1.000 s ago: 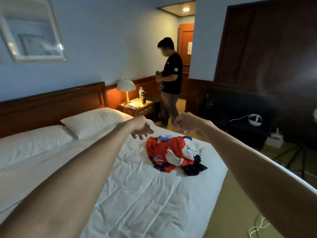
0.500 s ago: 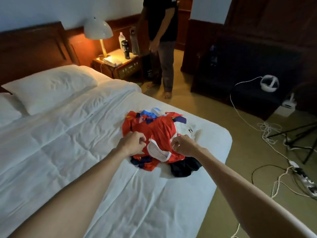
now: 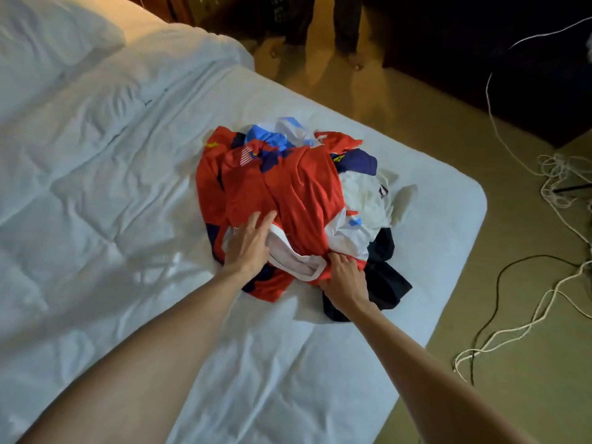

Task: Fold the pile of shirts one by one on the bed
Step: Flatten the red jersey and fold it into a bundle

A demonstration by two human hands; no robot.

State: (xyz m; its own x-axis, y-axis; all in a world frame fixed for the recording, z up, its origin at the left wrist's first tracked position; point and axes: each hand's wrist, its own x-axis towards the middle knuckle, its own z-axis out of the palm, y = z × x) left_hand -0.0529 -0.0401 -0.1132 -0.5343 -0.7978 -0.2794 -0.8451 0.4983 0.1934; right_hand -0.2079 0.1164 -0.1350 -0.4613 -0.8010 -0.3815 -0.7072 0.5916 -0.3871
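A crumpled pile of shirts lies near the foot corner of the white bed (image 3: 128, 193). On top is a red shirt (image 3: 288, 190) with a white collar facing me. Under it show a white shirt (image 3: 365, 197), a blue one (image 3: 269, 139) and a dark navy one (image 3: 384, 277). My left hand (image 3: 248, 241) rests on the red shirt's left shoulder with fingers spread and straight. My right hand (image 3: 344, 277) grips the red fabric just right of the collar, fingers curled into it.
A pillow (image 3: 48, 36) lies at the bed's head, top left. A person's legs (image 3: 346, 30) stand on the floor beyond the bed. White and black cables (image 3: 551, 174) trail over the floor to the right of the bed's edge.
The view has dropped onto the pile. Both hands came down from mid-air to the red shirt; the left has opened flat on it and the right has taken hold near the collar.
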